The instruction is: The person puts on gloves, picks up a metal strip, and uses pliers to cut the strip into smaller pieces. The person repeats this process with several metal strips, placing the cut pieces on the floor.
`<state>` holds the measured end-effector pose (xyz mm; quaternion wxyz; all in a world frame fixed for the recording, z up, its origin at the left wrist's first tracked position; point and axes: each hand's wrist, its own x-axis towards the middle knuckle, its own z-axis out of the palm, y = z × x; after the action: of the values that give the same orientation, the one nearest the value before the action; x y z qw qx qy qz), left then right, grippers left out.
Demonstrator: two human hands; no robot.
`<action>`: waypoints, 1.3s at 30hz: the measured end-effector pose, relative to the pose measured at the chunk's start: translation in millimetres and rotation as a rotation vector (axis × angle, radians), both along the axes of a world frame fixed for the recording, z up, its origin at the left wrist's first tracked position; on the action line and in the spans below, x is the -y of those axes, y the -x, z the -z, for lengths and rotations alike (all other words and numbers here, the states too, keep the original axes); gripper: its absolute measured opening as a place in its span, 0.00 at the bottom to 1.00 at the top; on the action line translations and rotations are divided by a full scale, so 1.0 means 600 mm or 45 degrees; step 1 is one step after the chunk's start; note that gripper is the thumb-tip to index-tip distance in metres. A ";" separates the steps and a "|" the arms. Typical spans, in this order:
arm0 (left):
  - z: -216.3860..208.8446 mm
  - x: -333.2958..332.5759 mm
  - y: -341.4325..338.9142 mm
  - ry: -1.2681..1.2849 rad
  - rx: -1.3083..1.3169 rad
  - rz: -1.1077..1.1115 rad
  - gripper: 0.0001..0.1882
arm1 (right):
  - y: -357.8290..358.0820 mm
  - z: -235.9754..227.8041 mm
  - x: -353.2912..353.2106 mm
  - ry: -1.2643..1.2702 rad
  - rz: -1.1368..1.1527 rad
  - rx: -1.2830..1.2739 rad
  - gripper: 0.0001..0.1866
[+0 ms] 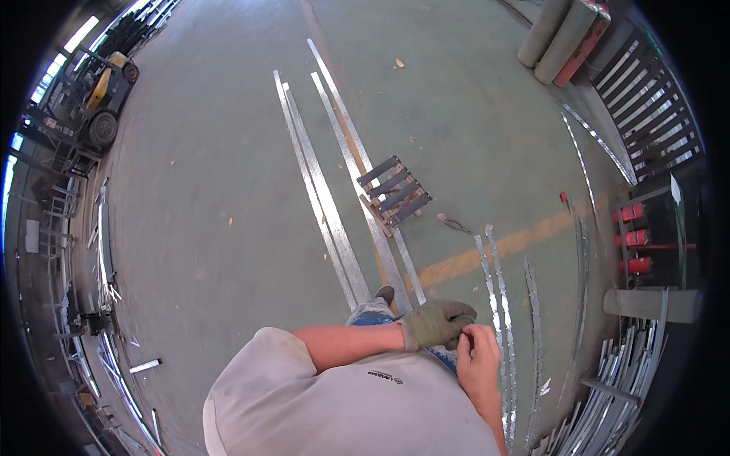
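Observation:
My left hand (pixel 439 322) wears a green-grey work glove and reaches across my body to the right. Its fingers are curled inward. My right hand (pixel 479 363) is bare, its thumb and fingertips pinched close against the gloved fingers. Whatever may be between the hands is too small or hidden to make out. Beyond them on the floor stands a low stool (pixel 401 199) with dark slats, over long flat metal strips (pixel 340 131). A pair of pliers (pixel 457 226) lies to the right of the stool. Another pair of long metal strips (pixel 319 190) runs along its left.
Crinkled shiny strips (pixel 494 292) lie at my right. Farther right are red cylinders (pixel 634 239) on a rack and a pile of metal profiles (pixel 620 380). A forklift (pixel 103 95) stands far left. Large rolls (pixel 559 38) and a slatted frame (pixel 650 106) are far right.

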<state>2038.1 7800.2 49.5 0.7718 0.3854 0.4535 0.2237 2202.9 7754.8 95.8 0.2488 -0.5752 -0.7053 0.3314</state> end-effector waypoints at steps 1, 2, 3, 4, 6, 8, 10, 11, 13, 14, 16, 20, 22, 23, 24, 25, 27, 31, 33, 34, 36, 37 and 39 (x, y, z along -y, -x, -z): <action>-0.006 -0.030 0.000 -0.057 -0.054 -0.043 0.18 | -0.007 0.008 -0.024 0.074 0.020 0.000 0.08; -0.011 -0.059 0.001 -0.110 -0.113 -0.082 0.18 | -0.011 0.015 -0.048 0.124 -0.002 0.034 0.09; 0.000 -0.083 -0.003 -0.322 -0.194 -0.045 0.17 | -0.017 0.021 -0.070 0.175 -0.025 0.069 0.09; 0.019 -0.107 -0.010 -0.534 -0.275 -0.007 0.17 | -0.024 0.028 -0.092 0.225 -0.049 0.103 0.11; 0.041 -0.158 -0.028 -0.907 -0.389 0.011 0.17 | -0.049 0.045 -0.151 0.349 -0.166 0.256 0.13; 0.049 -0.208 -0.058 -1.250 -0.451 0.019 0.17 | -0.079 0.069 -0.211 0.477 -0.218 0.316 0.15; 0.038 -0.261 -0.087 -1.263 -0.481 0.072 0.17 | -0.119 0.091 -0.274 0.629 -0.210 0.300 0.18; 0.029 -0.294 -0.107 -1.294 -0.462 0.116 0.17 | -0.135 0.085 -0.310 0.675 -0.183 0.141 0.18; 0.030 -0.342 -0.126 -1.470 -0.443 -0.101 0.19 | -0.168 0.102 -0.370 0.720 -0.085 -0.234 0.18; 0.010 -0.374 -0.132 -1.573 -0.463 -0.100 0.19 | -0.187 0.125 -0.393 0.740 -0.022 -0.438 0.19; 0.018 -0.444 -0.159 -1.744 -0.460 -0.020 0.18 | -0.208 0.145 -0.455 0.730 0.097 -0.809 0.19; 0.000 -0.545 -0.222 -1.450 -0.383 0.177 0.18 | -0.256 0.104 -0.569 0.799 0.375 -1.515 0.22; -0.012 -0.600 -0.269 -1.138 -0.210 0.163 0.18 | -0.276 0.091 -0.609 0.722 0.536 -1.837 0.25; -0.005 -0.629 -0.295 -1.121 -0.155 0.183 0.18 | -0.297 0.090 -0.632 0.700 0.590 -1.853 0.26; 0.001 -0.654 -0.308 -1.119 -0.059 0.154 0.18 | -0.308 0.091 -0.652 0.659 0.640 -1.902 0.26; 0.004 -0.683 -0.320 -1.144 -0.011 0.191 0.18 | -0.318 0.098 -0.673 0.616 0.692 -1.952 0.26; 0.021 -0.751 -0.367 -1.150 0.021 0.308 0.18 | -0.357 0.136 -0.719 0.578 0.903 -2.024 0.25; 0.062 -0.924 -0.455 -1.157 0.128 0.558 0.17 | -0.410 0.184 -0.834 0.444 1.044 -1.125 0.24; 0.071 -1.033 -0.500 -1.325 0.176 0.644 0.16 | -0.431 0.178 -0.953 0.072 0.761 -0.402 0.23; 0.073 -1.090 -0.520 -1.409 0.195 0.684 0.15 | -0.442 0.177 -1.034 -0.292 0.635 -0.079 0.22; 0.081 -1.184 -0.548 -1.613 0.273 0.754 0.14 | -0.467 0.190 -1.137 -0.137 0.549 0.100 0.25; 0.087 -1.221 -0.559 -1.639 0.333 0.755 0.14 | -0.484 0.186 -1.177 -0.080 0.512 0.092 0.27; 0.065 -1.305 -0.591 -1.611 0.354 0.766 0.14 | -0.514 0.183 -1.255 -0.164 0.509 -0.223 0.29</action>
<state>2392.6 8583.5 10.7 0.4791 0.8356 0.0081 0.2685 2511.2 8507.7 -14.2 0.4060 -0.6554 -0.5728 0.2783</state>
